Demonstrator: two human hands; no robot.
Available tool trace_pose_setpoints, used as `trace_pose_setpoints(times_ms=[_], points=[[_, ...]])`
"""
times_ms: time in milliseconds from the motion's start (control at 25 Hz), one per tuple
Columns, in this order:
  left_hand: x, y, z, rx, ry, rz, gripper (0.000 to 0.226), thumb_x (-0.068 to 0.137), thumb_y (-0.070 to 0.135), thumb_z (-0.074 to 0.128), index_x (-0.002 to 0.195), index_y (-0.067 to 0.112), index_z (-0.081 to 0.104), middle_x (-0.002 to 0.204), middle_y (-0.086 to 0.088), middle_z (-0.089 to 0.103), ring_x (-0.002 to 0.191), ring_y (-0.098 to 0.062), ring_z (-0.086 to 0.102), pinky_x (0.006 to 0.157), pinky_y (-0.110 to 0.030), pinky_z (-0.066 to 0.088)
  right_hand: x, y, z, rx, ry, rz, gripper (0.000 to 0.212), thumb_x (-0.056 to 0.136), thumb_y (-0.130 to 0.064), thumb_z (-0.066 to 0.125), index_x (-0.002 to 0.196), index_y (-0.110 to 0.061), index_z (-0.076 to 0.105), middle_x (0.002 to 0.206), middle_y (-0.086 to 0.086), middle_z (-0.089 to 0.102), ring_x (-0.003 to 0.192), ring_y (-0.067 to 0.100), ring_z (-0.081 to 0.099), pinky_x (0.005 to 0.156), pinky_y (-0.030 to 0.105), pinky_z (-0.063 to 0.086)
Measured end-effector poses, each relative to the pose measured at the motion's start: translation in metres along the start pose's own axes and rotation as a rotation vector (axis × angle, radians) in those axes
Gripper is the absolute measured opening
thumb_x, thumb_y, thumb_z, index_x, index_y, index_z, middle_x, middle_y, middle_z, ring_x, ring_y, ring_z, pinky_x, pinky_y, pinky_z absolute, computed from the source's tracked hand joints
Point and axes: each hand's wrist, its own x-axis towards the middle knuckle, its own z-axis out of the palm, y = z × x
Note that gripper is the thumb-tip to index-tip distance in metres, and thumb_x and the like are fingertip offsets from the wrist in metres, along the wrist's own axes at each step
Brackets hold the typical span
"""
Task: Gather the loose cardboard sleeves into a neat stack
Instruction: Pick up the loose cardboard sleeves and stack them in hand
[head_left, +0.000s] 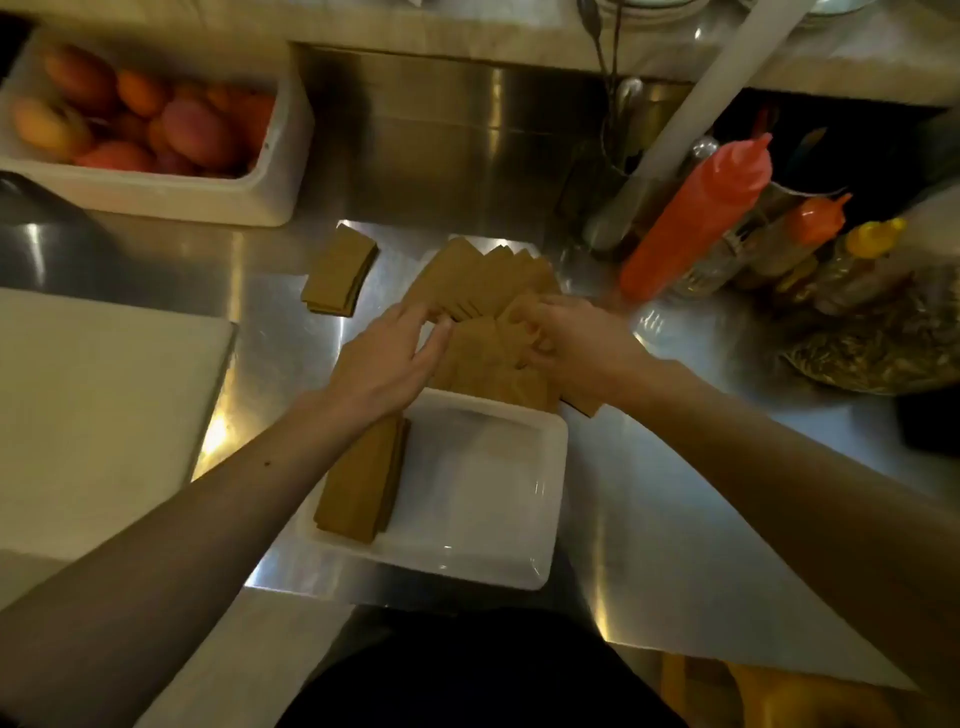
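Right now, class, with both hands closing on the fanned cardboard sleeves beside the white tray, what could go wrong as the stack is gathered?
1. The fanned sleeves overlap loosely, so squeezing them between the left hand and right hand may buckle or scatter some.
2. The red squeeze bottle stands close on the right; a sweeping elbow might topple it.
3. The small pile lies apart and may be forgotten.

Hands hide the fanned sleeves' middle.
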Motion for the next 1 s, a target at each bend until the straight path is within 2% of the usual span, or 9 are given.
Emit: trace_pose_setpoints(times_ms=[80, 160, 280, 360, 480, 680, 800, 880, 1000], points=[[0.004, -0.004, 0.002, -0.040, -0.028, -0.028, 0.045, 0.101, 0.045, 0.033, 0.126, 0.016, 0.057, 0.121, -0.008, 0.063, 0.100, -0.018, 0.060, 0.074, -0.025, 0.045, 0.013, -0.004, 0.012, -0.006, -0.101, 0.014, 0.030, 0.091, -0.027, 0.058, 0.120, -0.020, 0.059, 0.106, -0.003, 0.061, 0.087, 0.016, 0.061, 0.071, 0.031, 0.055], [0.007, -0.009, 0.002, -0.069, -0.059, -0.069, 0.042, 0.102, 0.042, 0.034, 0.123, 0.015, 0.059, 0.116, -0.007, 0.065, 0.088, -0.012, 0.058, 0.064, -0.017, 0.038, 0.022, -0.008, 0.027, -0.064, -0.229, 0.059, 0.026, 0.090, -0.026, 0.058, 0.116, -0.019, 0.062, 0.102, 0.001, 0.065, 0.082, 0.018, 0.063, 0.071, 0.034, 0.058], [0.014, -0.025, 0.002, -0.081, -0.101, -0.092, 0.045, 0.101, 0.046, 0.033, 0.123, 0.016, 0.059, 0.117, -0.008, 0.067, 0.093, -0.016, 0.060, 0.073, -0.027, 0.042, 0.030, -0.010, 0.043, -0.113, -0.335, 0.124, 0.033, 0.089, -0.022, 0.058, 0.122, -0.022, 0.057, 0.103, 0.003, 0.063, 0.086, 0.020, 0.062, 0.075, 0.038, 0.058], [0.018, -0.036, 0.002, -0.099, -0.140, -0.110, 0.048, 0.100, 0.051, 0.032, 0.122, 0.019, 0.059, 0.116, -0.008, 0.067, 0.102, -0.021, 0.061, 0.081, -0.035, 0.046, 0.032, -0.012, 0.047, -0.153, -0.365, 0.146, 0.033, 0.090, -0.019, 0.056, 0.123, -0.021, 0.055, 0.105, 0.005, 0.062, 0.088, 0.021, 0.060, 0.076, 0.036, 0.056], [0.024, -0.044, 0.000, -0.142, -0.202, -0.130, 0.053, 0.097, 0.056, 0.030, 0.122, 0.020, 0.059, 0.114, -0.008, 0.067, 0.103, -0.024, 0.061, 0.089, -0.044, 0.049, 0.037, -0.017, 0.053, -0.158, -0.388, 0.184, 0.032, 0.091, -0.021, 0.056, 0.123, -0.022, 0.054, 0.111, 0.005, 0.062, 0.092, 0.022, 0.059, 0.074, 0.033, 0.051], [0.035, -0.048, -0.002, -0.242, -0.277, -0.170, 0.051, 0.099, 0.051, 0.033, 0.124, 0.015, 0.059, 0.111, -0.010, 0.068, 0.099, -0.024, 0.063, 0.091, -0.048, 0.050, 0.043, -0.019, 0.063, -0.150, -0.385, 0.240, 0.041, 0.084, -0.033, 0.066, 0.122, -0.023, 0.053, 0.115, 0.006, 0.061, 0.099, 0.027, 0.060, 0.081, 0.042, 0.054], [0.040, -0.047, -0.005, -0.308, -0.303, -0.209, 0.047, 0.100, 0.048, 0.035, 0.123, 0.014, 0.059, 0.111, -0.009, 0.067, 0.094, -0.019, 0.063, 0.085, -0.039, 0.051, 0.044, -0.019, 0.063, -0.057, -0.384, 0.273, 0.044, 0.081, -0.034, 0.071, 0.119, -0.022, 0.054, 0.112, 0.002, 0.060, 0.097, 0.023, 0.060, 0.081, 0.042, 0.054], [0.045, -0.048, -0.006, -0.369, -0.322, -0.231, 0.042, 0.101, 0.043, 0.037, 0.120, 0.014, 0.059, 0.109, -0.007, 0.066, 0.085, -0.009, 0.061, 0.070, -0.024, 0.046, 0.044, -0.017, 0.060, 0.055, -0.366, 0.285, 0.036, 0.082, -0.029, 0.072, 0.114, -0.021, 0.056, 0.102, -0.001, 0.061, 0.090, 0.018, 0.058, 0.078, 0.039, 0.054], [0.052, -0.050, -0.006, -0.441, -0.334, -0.246, 0.034, 0.101, 0.039, 0.039, 0.117, 0.017, 0.059, 0.107, -0.006, 0.066, 0.081, -0.005, 0.061, 0.060, -0.018, 0.041, 0.042, -0.012, 0.051, 0.245, -0.314, 0.294, 0.018, 0.087, -0.020, 0.067, 0.104, -0.018, 0.061, 0.088, -0.001, 0.060, 0.082, 0.017, 0.057, 0.071, 0.030, 0.050]])
